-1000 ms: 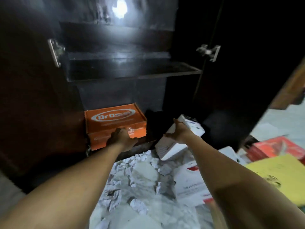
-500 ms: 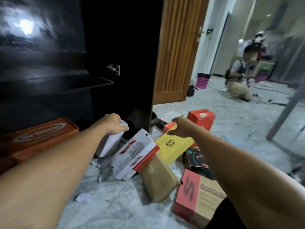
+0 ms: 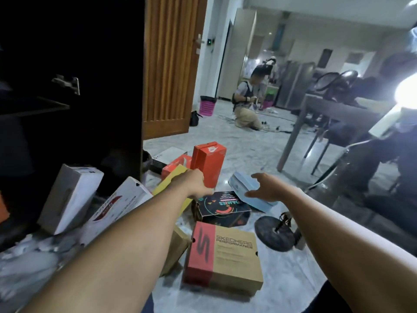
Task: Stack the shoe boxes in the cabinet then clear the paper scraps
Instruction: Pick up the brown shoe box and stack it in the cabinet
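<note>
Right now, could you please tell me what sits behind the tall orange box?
Behind the orange box, to its left, lie a red box and a flat white box. Whatever sits low directly behind it is hidden.

- cabinet [image 3: 90, 64]: black, inside too dark to read
- door [image 3: 169, 64]: brown wood, vertical slat pattern
- floor [image 3: 248, 154]: pale grey marble, faint veining
- upright box [image 3: 208, 163]: orange-red
- flat box [image 3: 169, 179]: yellow
- lidded box [image 3: 239, 184]: light blue
- printed box [image 3: 222, 208]: black, teal lettering, orange and yellow graphics
- Skechers box [image 3: 225, 254]: tan card, red band at one end, dark lettering
- leaning box [image 3: 70, 197]: white
- long box [image 3: 119, 206]: white, red stripe, dark lettering
- paper scraps [image 3: 33, 249]: white-grey
- bin [image 3: 207, 107]: pink, ribbed, black rim
</note>
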A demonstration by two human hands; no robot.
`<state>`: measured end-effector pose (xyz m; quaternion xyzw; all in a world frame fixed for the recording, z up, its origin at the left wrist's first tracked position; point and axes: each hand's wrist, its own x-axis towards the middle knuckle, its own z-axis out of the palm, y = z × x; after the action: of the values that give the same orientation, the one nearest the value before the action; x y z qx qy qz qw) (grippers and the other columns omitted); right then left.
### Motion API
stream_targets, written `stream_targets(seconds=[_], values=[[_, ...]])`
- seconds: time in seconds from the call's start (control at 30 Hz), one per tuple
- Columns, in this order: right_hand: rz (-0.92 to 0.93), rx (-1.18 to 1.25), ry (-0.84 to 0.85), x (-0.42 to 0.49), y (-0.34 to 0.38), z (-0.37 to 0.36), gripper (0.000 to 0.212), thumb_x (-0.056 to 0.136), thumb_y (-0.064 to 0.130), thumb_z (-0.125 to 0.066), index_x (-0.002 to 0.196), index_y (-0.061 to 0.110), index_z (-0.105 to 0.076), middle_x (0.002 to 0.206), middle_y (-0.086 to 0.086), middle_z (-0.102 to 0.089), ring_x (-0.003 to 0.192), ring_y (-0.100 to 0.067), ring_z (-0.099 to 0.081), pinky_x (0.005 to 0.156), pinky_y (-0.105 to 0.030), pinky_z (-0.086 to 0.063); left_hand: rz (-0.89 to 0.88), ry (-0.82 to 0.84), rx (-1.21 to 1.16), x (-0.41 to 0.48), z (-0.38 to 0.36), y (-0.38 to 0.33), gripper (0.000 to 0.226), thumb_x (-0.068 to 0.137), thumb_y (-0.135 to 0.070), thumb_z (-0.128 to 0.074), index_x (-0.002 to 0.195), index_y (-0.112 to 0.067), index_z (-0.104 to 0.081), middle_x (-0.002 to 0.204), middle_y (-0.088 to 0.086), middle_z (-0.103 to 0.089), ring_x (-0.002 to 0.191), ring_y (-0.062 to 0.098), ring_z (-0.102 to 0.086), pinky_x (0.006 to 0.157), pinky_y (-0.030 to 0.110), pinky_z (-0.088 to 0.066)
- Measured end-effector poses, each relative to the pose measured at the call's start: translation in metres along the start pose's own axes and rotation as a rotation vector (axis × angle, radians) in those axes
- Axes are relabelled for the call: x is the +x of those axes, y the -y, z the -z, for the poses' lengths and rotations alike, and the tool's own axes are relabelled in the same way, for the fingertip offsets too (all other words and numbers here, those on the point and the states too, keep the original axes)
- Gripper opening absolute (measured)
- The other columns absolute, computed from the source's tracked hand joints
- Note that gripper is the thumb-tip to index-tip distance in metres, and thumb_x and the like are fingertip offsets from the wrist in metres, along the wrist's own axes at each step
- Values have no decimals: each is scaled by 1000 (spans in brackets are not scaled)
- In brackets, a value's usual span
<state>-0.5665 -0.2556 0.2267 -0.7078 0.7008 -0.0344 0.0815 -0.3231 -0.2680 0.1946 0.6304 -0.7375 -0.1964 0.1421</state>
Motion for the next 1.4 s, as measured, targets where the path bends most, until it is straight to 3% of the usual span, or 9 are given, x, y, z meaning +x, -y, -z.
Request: stream_targets(seconds=[0.17, 0.37, 0.53, 0.63, 0.77, 0.83, 0.97, 1.2, 1.4], values=[[-83, 71, 36, 16, -33, -23, 84, 82, 45, -75, 150, 13, -37, 145, -10, -52, 124, -28, -55, 103, -38, -46, 14, 44, 58, 15, -21, 3, 49, 87, -51, -67, 119, -15, -61, 127, 7, -62, 106, 27, -60, 90, 36, -49], [-91, 219, 125, 24, -75, -105, 56, 87, 32, -74, 135, 11, -52, 114, 7, -64, 103, -15, -58, 75, -20, -41, 62, 90, 117, 25, -118, 34, 52, 86, -53, -64, 126, -19, -57, 130, 3, -59, 113, 28, -60, 87, 36, -49], [-264, 435, 175, 7, -114, -205, 88, 78, 35, -82, 147, 7, -35, 145, -13, -48, 130, -29, -48, 100, -33, -42, 121, 139, -163, 9, -233, 85, 70, 65, -56, -75, 124, -21, -61, 128, 4, -61, 117, 22, -58, 95, 33, -49], [-389, 599, 245, -6, -127, -260, 110, 66, 33, -91, 148, 9, -22, 146, -15, -39, 132, -32, -44, 98, -35, -45, 146, 163, -244, 1, -278, 125, 108, 57, -60, -84, 150, -32, -36, 143, -1, -49, 131, 23, -47, 102, 36, -44], [-424, 721, 225, -11, -137, -310, 114, 55, 30, -97, 139, 15, -21, 131, -9, -49, 127, -32, -48, 90, -33, -48, 153, 197, -236, 4, -306, 152, 139, 44, -80, -80, 156, -39, -7, 154, -6, -38, 137, 21, -42, 107, 44, -43], [-429, 792, 178, -12, -142, -327, 106, 54, 20, -98, 129, 19, -23, 121, -3, -53, 123, -27, -53, 80, -25, -45, 136, 213, -275, 6, -307, 143, 141, 44, -68, -87, 155, -38, -5, 150, -8, -40, 135, 16, -43, 108, 40, -42], [-436, 894, 160, -10, -154, -340, 128, 54, 15, -98, 149, 8, -12, 119, 4, -51, 118, -17, -50, 81, -26, -43, 120, 221, -394, 17, -321, 131, 133, 47, -43, -97, 153, -28, -18, 147, -10, -44, 135, 10, -41, 109, 33, -38], [-298, 1036, 157, -3, -177, -367, 113, 41, 32, -103, 135, 25, -41, 134, 7, -58, 124, -12, -57, 98, -42, -53, 217, 198, -430, 27, -339, 131, 150, 40, -46, -96, 154, -29, 0, 147, -4, -45, 135, 17, -43, 112, 39, -39], [-277, 1073, 143, -16, -178, -344, 99, 51, 13, -100, 135, 18, -47, 129, 1, -65, 121, -18, -61, 96, -42, -55, 152, 106, -370, 21, -321, 117, 132, 35, -68, -89, 145, -36, -24, 139, -10, -52, 127, 15, -51, 101, 39, -48]])
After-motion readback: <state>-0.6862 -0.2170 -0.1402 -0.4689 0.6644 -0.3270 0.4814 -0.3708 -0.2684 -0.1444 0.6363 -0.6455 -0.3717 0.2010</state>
